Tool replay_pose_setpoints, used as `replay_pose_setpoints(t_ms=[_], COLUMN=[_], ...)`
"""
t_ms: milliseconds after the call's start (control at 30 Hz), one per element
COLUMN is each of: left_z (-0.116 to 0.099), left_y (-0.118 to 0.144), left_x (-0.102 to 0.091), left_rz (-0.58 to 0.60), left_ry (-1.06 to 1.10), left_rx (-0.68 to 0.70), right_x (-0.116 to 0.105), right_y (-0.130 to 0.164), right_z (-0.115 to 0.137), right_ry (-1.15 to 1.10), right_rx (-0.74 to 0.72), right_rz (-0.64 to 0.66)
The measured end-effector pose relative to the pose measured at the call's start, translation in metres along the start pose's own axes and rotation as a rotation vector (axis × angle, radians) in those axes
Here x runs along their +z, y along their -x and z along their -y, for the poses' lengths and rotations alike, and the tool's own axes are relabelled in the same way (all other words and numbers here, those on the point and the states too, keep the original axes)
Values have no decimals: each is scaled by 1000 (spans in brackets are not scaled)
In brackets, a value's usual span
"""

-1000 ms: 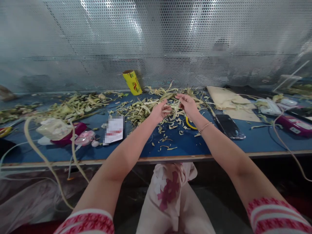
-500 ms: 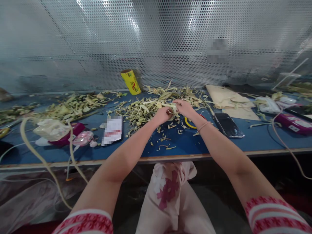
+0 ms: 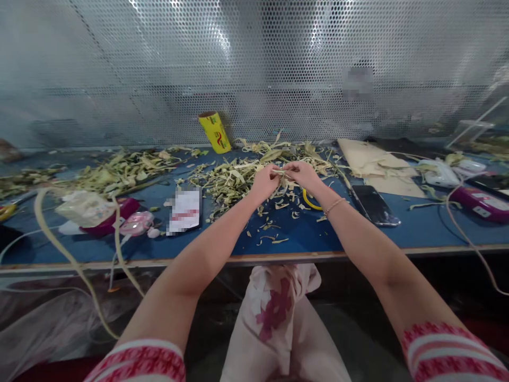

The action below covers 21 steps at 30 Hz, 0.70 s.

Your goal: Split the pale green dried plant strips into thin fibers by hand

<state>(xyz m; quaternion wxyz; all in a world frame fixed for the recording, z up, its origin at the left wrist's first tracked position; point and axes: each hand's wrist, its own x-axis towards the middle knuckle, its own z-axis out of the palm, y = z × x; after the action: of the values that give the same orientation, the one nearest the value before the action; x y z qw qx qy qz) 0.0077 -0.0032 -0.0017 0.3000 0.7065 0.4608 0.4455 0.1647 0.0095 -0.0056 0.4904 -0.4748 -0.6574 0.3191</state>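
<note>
Over the front of a heap of dried, pale green plant strips (image 3: pixel 227 183), my hands are close together. The fingers of my left hand (image 3: pixel 266 182) are pinched on one end of a pale dried plant strip (image 3: pixel 281 172). My right hand (image 3: pixel 304 175) grips the other end of that strip, its fingertips nearly touching the left ones. Small cut-looking scraps (image 3: pixel 274 227) lie scattered on the blue tabletop (image 3: pixel 296 241) below. A yellow ring-shaped thing (image 3: pixel 310 200) rests partly under my right wrist.
A yellow tube (image 3: pixel 215 132) stands tilted against the perforated metal wall (image 3: pixel 254 69). Right of my arm lie a black phone (image 3: pixel 375 205) and brown paper (image 3: pixel 374 164). On the left are a white packet (image 3: pixel 185 209), a purple device (image 3: pixel 115 215) and pale hoses (image 3: pixel 59 254).
Both hands have risen slightly, and the right fingers have moved down level with the left. The pale strip now stretches between the two pinches.
</note>
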Motion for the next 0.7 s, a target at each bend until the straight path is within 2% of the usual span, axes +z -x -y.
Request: replay_pose_setpoints(t_ms=[100,200,433,700], left_z=[-1,-4,-13,-24], left_y=[-4,-5,2,6], left_x=[3,5,7,8], left_rz=[-69,-62,-14,-88], left_ry=[386,644,726,822], left_rx=[-122,-228,-166,-176], right_x=[1,1,3,9], right_y=[-1,1,7,13], right_z=[1,6,18,25], right_ry=[-156,-225,-167,-107], right_rx=[-33,-106,-223,-242], right_rz=[-70,-119,-96,-29])
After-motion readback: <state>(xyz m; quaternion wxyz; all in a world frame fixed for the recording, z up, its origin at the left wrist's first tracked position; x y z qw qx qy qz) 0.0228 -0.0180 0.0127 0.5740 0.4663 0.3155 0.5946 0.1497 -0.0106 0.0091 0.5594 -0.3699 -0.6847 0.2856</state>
